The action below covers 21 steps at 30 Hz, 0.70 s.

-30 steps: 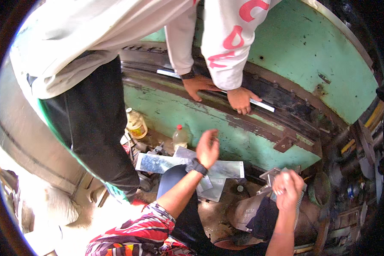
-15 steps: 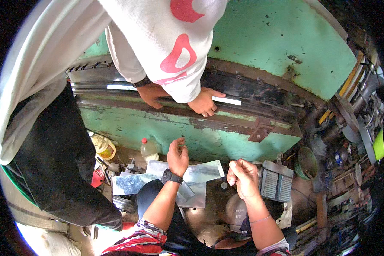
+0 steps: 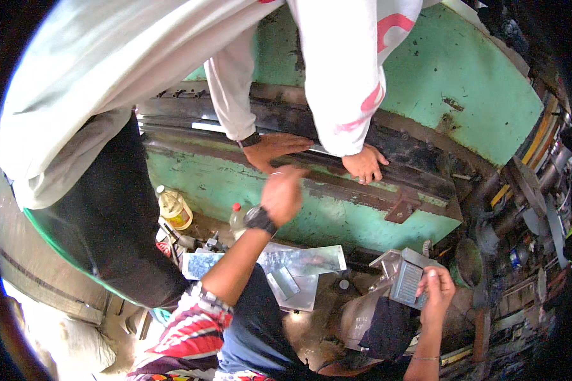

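My left hand (image 3: 283, 195), a dark watch on its wrist, is raised in front of the green machine (image 3: 273, 204), close below a co-worker's hand. Motion smears its fingers. Lower right, the curled fingers of my right hand (image 3: 438, 289) are at the right edge of a grey metal block with a ribbed face (image 3: 408, 282). A co-worker in white sleeves lays one hand (image 3: 276, 149) and the other hand (image 3: 364, 165) along the machine's dark slot. A narrow bright metal strip (image 3: 324, 150) shows between those hands.
Flat metal sheets (image 3: 324, 257) lie beside my knee, with a short metal piece (image 3: 283, 283) on them. A yellowish jug (image 3: 173, 208) and a red-capped bottle (image 3: 237, 219) stand by the machine's base. Dark cloth (image 3: 388, 327) lies below the ribbed block. Tools and metal parts crowd the right side.
My left hand has moved up toward the machine. My right hand has gone right and down to the ribbed block. The co-worker's hands have shifted right along the slot.
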Tool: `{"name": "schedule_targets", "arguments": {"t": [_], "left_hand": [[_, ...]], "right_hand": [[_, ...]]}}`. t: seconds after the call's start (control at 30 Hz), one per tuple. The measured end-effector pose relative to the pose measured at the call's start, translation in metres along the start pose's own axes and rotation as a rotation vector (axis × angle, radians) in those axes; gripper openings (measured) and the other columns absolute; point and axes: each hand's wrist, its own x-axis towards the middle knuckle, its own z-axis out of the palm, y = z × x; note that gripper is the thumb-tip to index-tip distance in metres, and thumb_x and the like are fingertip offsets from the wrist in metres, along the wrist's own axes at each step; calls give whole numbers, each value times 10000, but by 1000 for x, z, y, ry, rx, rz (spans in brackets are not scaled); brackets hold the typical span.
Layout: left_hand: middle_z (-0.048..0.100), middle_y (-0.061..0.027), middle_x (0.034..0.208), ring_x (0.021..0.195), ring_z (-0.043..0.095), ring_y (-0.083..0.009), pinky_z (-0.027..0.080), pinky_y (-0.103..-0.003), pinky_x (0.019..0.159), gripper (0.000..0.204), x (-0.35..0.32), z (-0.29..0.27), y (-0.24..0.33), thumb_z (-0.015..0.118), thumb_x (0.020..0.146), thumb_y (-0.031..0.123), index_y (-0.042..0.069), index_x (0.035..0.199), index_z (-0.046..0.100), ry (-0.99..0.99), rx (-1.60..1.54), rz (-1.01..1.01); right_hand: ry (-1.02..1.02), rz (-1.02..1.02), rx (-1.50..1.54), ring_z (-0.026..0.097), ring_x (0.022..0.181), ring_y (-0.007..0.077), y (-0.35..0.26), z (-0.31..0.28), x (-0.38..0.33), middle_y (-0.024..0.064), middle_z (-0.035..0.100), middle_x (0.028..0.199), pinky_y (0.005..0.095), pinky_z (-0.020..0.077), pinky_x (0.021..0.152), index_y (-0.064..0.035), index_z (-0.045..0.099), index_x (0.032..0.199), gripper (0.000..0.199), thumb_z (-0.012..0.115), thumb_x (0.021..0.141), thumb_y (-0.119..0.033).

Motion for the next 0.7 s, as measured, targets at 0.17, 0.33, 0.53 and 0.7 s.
{"name": "schedule_targets", "arguments": {"t": [0.17,0.33,0.53,0.7], "left_hand": [[700,-209,1196,1085,684,-398,531,-524,976,422,56,19,31,655,782,47,55,1201,707,83,99,263],[687,-175,916,878,651,-400,508,-495,817,143,66,-43,-27,630,783,47,46,924,654,841,-226,-179],[521,-203,1469,1413,452,-400,322,-572,1177,573,69,-70,-131,667,847,127,91,1405,543,739,456,-393],[233,-166,1739,1597,265,-345,224,-538,1291,937,64,-51,-164,720,867,187,141,1673,244,-294,557,-496]], "right_hand": [[118,-105,-126,536,637,86,12,-11,1,12,586,757,261,443,562,-27,688,1121,236,648,1061,-251],[296,45,41,525,640,57,50,-61,-20,-2,569,751,236,420,549,-21,684,1178,271,631,1076,-267],[311,103,117,501,596,55,36,-75,-17,-4,563,721,255,410,519,-46,678,1212,283,637,1082,-294],[381,61,-21,495,583,70,77,-96,-15,7,576,713,273,412,528,-49,684,1191,282,643,1078,-305]]}}
